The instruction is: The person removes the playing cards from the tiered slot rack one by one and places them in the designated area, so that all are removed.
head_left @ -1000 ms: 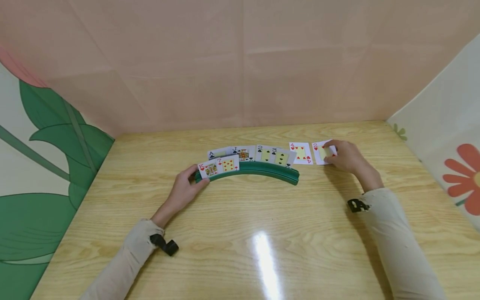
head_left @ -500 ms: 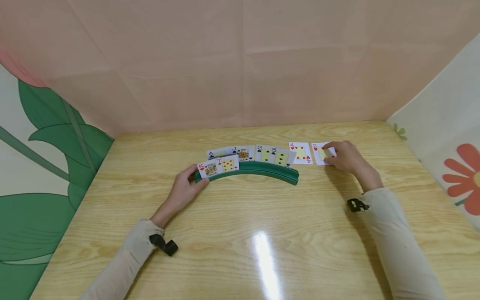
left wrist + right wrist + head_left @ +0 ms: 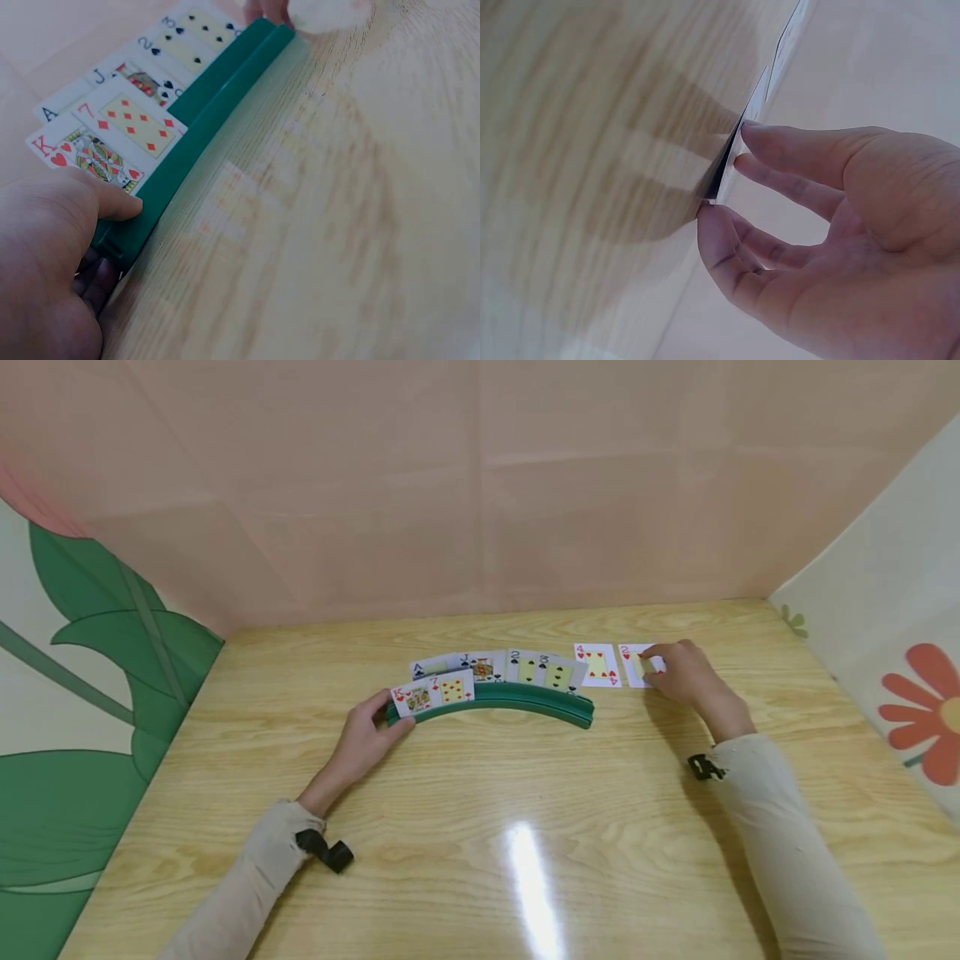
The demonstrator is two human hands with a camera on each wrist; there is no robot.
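Note:
My left hand grips the left end of a curved green card holder, with the thumb in front and the other fingers partly hidden behind it. In the holder's front row stand the king of hearts and the seven of diamonds. Behind them stand an ace, a jack, a two and a three of spades. To the right, my right hand pinches the two of hearts by its right side. In the right wrist view, that card's edge appears slightly raised off the table.
Face up between the holder and the two of hearts lies the four of hearts. The wooden table meets a pinkish cloth backdrop at the back. Printed panels with leaves and a flower flank the sides.
The head view has shifted slightly, so everything sits a little further left in it. Both hands keep their places on the holder and the two of hearts.

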